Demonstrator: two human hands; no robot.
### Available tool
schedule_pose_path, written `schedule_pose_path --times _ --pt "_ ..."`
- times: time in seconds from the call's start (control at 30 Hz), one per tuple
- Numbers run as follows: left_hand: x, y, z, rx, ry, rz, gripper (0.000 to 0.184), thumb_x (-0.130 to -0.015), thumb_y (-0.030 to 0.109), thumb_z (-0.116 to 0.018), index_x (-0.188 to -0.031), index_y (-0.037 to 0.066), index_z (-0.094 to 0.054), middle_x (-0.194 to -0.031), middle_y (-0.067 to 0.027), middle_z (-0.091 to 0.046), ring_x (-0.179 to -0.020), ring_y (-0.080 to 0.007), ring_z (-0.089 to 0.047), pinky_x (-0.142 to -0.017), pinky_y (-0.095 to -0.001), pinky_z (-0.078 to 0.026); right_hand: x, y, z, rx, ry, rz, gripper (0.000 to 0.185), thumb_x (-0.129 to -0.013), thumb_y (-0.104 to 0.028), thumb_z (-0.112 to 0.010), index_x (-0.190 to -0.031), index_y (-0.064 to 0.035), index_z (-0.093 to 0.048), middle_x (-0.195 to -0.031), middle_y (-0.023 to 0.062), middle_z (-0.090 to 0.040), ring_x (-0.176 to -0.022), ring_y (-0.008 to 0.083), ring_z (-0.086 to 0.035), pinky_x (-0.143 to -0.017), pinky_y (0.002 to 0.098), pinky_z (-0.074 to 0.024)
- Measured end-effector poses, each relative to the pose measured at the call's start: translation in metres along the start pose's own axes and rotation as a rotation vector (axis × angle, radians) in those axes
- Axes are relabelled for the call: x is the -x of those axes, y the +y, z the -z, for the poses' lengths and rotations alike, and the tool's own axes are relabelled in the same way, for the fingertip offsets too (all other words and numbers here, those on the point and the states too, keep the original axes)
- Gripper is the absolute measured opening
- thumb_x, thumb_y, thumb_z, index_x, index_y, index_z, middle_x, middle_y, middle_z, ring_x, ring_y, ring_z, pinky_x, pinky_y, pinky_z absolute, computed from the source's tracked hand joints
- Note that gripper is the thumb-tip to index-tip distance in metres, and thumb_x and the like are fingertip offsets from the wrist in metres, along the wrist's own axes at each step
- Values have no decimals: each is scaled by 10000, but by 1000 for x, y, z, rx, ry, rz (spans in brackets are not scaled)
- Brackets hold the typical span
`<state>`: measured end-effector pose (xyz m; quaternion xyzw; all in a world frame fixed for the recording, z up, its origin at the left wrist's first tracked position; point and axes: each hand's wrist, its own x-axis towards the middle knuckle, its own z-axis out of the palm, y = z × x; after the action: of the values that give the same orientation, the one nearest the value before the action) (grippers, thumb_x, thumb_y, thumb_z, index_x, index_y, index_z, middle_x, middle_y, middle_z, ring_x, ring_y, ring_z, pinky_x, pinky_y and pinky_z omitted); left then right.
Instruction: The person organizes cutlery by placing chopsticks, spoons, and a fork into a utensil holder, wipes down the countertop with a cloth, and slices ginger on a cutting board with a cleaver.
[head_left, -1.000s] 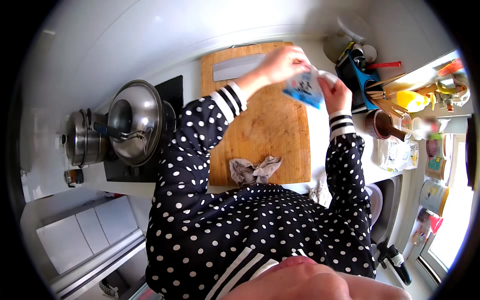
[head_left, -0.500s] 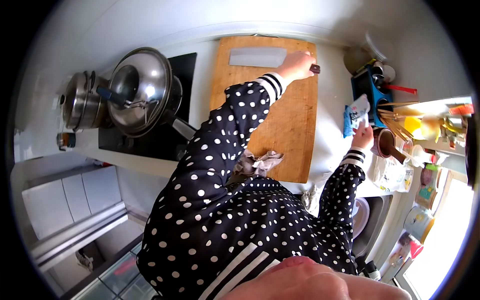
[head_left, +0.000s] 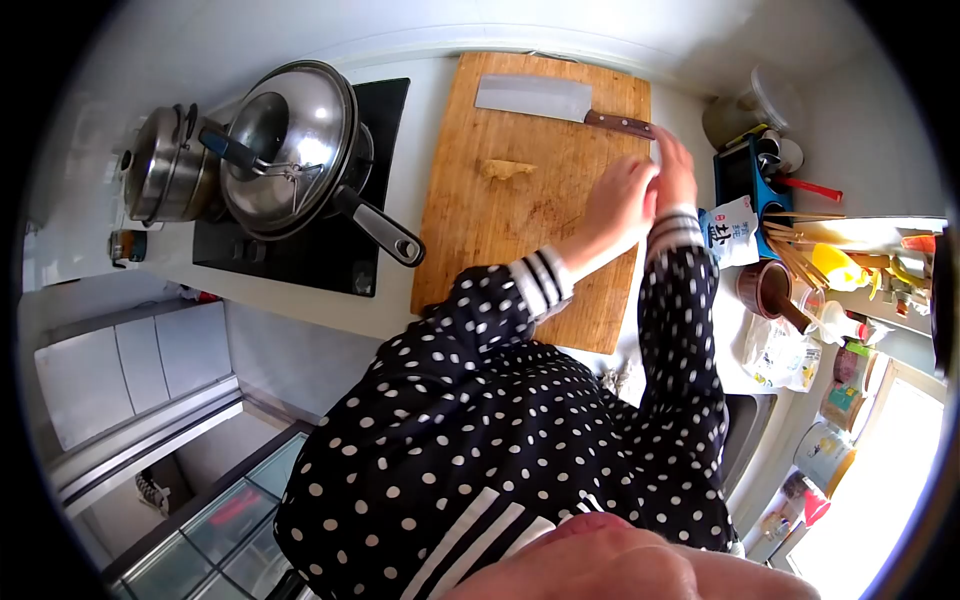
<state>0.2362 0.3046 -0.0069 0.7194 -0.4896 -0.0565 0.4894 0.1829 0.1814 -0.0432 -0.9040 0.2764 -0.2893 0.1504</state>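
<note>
My left hand point(head_left: 618, 205) is over the right part of the wooden cutting board point(head_left: 470, 235), its fingers curled toward my right hand. My right hand point(head_left: 677, 178) is held against it, fingers stretched upward beside the end of the knife handle. Anything between the two hands is hidden. A cleaver point(head_left: 535, 97) with a brown riveted handle lies across the board's far end. Below its blade rests a knobbly, tan piece that looks like ginger point(head_left: 507, 169). A white and blue bag point(head_left: 733, 232) stands just right of my right wrist.
Left of the board, a lidded pan point(head_left: 290, 150) sits on the black stove point(head_left: 310, 270), its handle pointing toward the board. Steel pots point(head_left: 170, 170) stand farther left. On the right are a blue rack point(head_left: 738, 180), chopsticks point(head_left: 795, 255) and a brown pot point(head_left: 765, 285).
My left hand has left the cleaver handle and moved down and right. My right hand has let go of the bag and come up beside it. The tan piece is now uncovered.
</note>
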Motion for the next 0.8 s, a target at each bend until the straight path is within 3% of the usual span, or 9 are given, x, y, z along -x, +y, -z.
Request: schedule_pose_path --times 0.07,0.17,0.23,0.27,0.37,0.47,0.53,0.7,0.8 --pt "32 -7 23 -130 -104 -74 236 -735 51 -615 -957 28 -538 -903 -78 -539 -814 -220 -542 -694 -324 -452 -22 18 -45 118 -81 130 410 -740 -56 -540 -1145 -112 -509 -1163 96 -510 -1102 274 -455 -878 376 -409" --pt "66 -15 67 -220 -182 -65 236 -724 56 -637 -948 21 -573 -929 -97 -553 -854 -235 -546 -749 -319 -452 -33 15 -71 340 -324 111 447 -676 -49 -583 -1114 -109 -517 -1195 104 -481 -1124 266 -433 -874 353 -418" --pt "80 -39 87 -222 -173 33 217 -729 84 -644 -930 27 -584 -946 -108 -555 -878 -244 -546 -757 -324 -452 -46 -8 -54 425 -543 -1 421 -652 -67 -600 -1065 -100 -529 -1197 103 -475 -1124 256 -430 -865 351 -420" --pt "83 -48 99 -237 -172 126 231 -737 95 -640 -950 30 -577 -948 -109 -556 -884 -244 -545 -761 -329 -450 -45 -16 -48 396 -604 -17 414 -640 -167 -644 -1037 -87 -556 -1160 119 -515 -1104 257 -468 -864 366 -432" --pt "88 -78 122 -366 -98 324 291 -746 128 -638 -998 29 -533 -966 -124 -546 -900 -265 -532 -771 -362 -437 -33 -30 -29 239 -919 -116 434 -633 -234 -646 -1024 -69 -554 -1072 140 -566 -1004 296 -534 -838 378 -449" --pt "86 -110 120 -468 32 380 387 -732 193 -665 -1043 29 -504 -989 -124 -542 -918 -268 -526 -779 -361 -436 13 -41 -12 144 -777 -210 495 -648 -291 -631 -1067 -59 -509 -931 193 -600 -903 329 -575 -796 394 -464" --pt "76 -127 113 -448 76 420 526 -698 266 -702 -1086 0 -466 -1040 -158 -524 -968 -290 -502 -807 -372 -423 56 -35 -12 92 -616 -221 405 -676 -284 -627 -962 -64 -442 -813 186 -606 -739 351 -599 -669 430 -480" --pt "45 -123 104 -487 -18 422 655 -682 259 -716 -1147 -73 -396 -1110 -228 -472 -1031 -353 -448 -890 -405 -372 158 -48 25 -20 -339 -255 333 -625 -131 -632 -870 -56 -419 -702 162 -552 -633 346 -565 -581 410 -456" --pt "45 -141 97 -515 0 317 658 -672 229 -719 -1156 -79 -396 -1105 -230 -488 -1026 -354 -464 -897 -406 -377 180 -60 48 -59 -359 -329 257 -623 -103 -595 -811 -44 -429 -666 160 -537 -607 336 -555 -561 393 -450"
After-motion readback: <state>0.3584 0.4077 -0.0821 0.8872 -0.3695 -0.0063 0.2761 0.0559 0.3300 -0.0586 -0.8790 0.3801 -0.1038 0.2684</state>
